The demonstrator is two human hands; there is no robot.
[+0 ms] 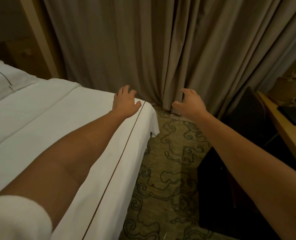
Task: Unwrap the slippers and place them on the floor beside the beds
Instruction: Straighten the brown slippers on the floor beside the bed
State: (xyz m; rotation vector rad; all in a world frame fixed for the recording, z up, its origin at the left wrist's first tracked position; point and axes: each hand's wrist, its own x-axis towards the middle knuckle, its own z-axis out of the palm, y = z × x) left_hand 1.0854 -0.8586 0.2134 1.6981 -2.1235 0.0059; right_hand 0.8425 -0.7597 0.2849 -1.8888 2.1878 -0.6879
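Reaching forward are two bare hands, both empty. Left hand sits over the far corner of the bed, fingers spread, grip released; whether the palm touches the sheet cannot be told. Right hand hangs over the carpet in front of the curtain, fingers curled loosely and apart, grip released, grasping nothing.

Count: one bed in view, covered with a white sheet carrying one thin dark stripe along its near edge. One pillow at far left, cut off by the frame edge. One white sleeve at the left upper arm; the right arm is bare as far as it shows.

Slippers: none visible anywhere, neither on the bed, nor on the carpet, nor in either hand.

Surroundings: beige curtain in heavy folds fills the back, reaching down to the patterned carpet, which forms a narrow strip between the bed and dark furniture on the right. That furniture is too dark to identify. A wooden bench runs along the right edge, carrying a dark flat object and some pale cluttered items behind it, blurred and not identifiable. Wooden panelling at upper left is dim.
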